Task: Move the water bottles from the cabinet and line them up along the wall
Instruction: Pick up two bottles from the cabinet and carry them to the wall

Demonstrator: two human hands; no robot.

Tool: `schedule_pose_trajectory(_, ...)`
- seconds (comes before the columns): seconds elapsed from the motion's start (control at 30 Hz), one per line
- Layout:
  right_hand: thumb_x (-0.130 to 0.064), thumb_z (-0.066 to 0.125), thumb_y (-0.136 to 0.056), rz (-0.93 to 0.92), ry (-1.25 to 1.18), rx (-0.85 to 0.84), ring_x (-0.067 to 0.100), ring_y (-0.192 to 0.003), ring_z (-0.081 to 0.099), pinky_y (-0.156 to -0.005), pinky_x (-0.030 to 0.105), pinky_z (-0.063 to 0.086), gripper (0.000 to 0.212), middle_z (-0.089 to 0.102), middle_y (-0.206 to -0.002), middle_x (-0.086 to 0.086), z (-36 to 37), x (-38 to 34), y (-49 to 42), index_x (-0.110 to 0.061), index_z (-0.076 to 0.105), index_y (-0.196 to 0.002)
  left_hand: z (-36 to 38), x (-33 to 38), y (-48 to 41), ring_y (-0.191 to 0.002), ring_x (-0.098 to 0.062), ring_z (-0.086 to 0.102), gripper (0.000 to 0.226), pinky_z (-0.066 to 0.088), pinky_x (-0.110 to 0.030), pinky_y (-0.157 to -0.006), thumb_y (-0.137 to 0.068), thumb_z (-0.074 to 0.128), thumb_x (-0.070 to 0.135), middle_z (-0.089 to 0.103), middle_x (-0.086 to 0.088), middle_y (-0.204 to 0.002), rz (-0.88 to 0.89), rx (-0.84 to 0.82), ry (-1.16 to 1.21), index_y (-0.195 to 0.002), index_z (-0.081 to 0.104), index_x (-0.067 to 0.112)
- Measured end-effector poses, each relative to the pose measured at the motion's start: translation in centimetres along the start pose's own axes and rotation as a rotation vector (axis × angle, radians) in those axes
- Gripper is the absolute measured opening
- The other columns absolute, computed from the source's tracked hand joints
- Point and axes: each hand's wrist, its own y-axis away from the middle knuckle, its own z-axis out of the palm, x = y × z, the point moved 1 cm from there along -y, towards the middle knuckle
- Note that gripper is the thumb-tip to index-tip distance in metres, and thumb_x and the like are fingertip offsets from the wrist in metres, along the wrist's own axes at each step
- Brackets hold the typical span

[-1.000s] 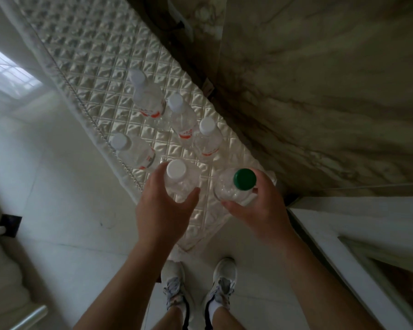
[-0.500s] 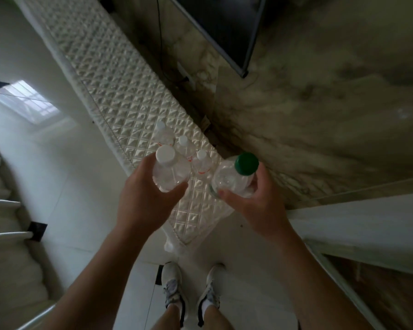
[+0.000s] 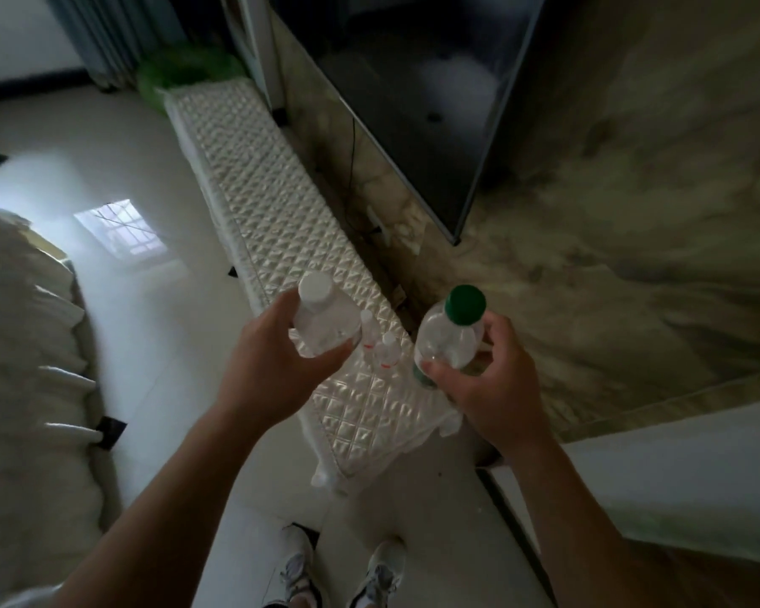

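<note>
Two bottles are up in the air, one per hand. The left hand is wrapped round the body of the white-cap bottle, thumb on the near side, fingers curled round the back. The right hand grips the green-cap bottle low on its body, and it leans a bit toward the left hand. Both bottles are clear plastic. A bit of green shows at the bottom edge by the right thumb, but I can't tell what it is.

In the gap between the two hands, just beyond them, stand the farther small bottle and the nearer small bottle. They're upright on the cabinet, each clear with a thin red band. Any writing on them is too small and blurry to read.

That cabinet is long and low under a shiny quilted cream cover. It runs away from the hands along the marble wall, which sits on the right hand's side. A dark TV hangs on that wall past the right hand, with a cable dropping behind the cabinet. Something green and a grey curtain sit at the far end. Left of the left hand is pale floor, then a light padded sofa. Sneakers show below the hands.
</note>
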Motion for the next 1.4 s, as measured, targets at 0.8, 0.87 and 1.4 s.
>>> schedule_pose_trajectory(0.8,-0.034,0.085,-0.065,0.008,-0.093,-0.043,0.002,-0.098,0.062,-0.084,0.033,0.057,0.058,0.063,-0.108,-0.019,22.2,-17.2,0.5,-0.039,0.053,-0.114,-23.8,-12.9,-2.3,-0.09,0.002,0.063,0.066,0.051,-0.02,-0.074,-0.062,0.084,0.058,0.067,0.02,-0.1,-0.013,0.076,0.108,-0.117,0.055,0.036)
schedule_pose_trajectory(0.87,-0.033,0.085,-0.065,-0.003,-0.095,-0.032,0.002,-0.097,0.062,-0.084,0.034,0.057,0.058,0.063,-0.107,-0.02,24.9,-18.5,0.0,-0.039,0.054,-0.113,-25.8,-14.9,-3.3,-0.091,0.001,0.063,0.069,0.054,-0.025,-0.076,-0.062,0.084,0.058,0.066,0.019,-0.101,-0.012,0.088,0.118,-0.119,0.054,0.036)
schedule_pose_trajectory(1.4,-0.031,0.085,-0.066,-0.049,-0.092,-0.129,0.004,-0.097,0.063,-0.083,0.033,0.058,0.06,0.064,-0.11,-0.013,38.8,-25.8,-10.7,-0.032,0.055,-0.118,-35.3,-24.3,-12.9,-0.093,-0.004,0.066,0.069,0.057,-0.037,-0.085,-0.062,0.087,0.048,0.068,0.018,-0.103,-0.07,0.165,0.273,-0.122,0.057,0.033)
